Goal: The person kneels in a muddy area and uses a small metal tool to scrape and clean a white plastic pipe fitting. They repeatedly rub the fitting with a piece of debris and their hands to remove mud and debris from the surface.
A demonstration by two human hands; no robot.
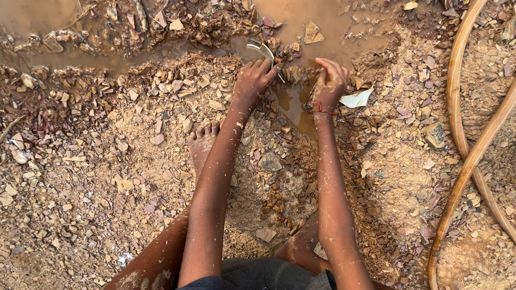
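Here, I am seeing the left hand (253, 79) curling its fingers around a curved blade (262, 51), while the right hand (329, 83) is pressing bent fingers together over wet stones (293, 72).

Both bare arms reached straight forward and down, dusted with pale grit. The left hand (252, 79) lay palm-down, its fingers (263, 67) curled over at the tips. The right hand (329, 85) was bent at the wrist, fingers bunched and pointing downward. A bare left foot (202, 142) was planted beside the left forearm.
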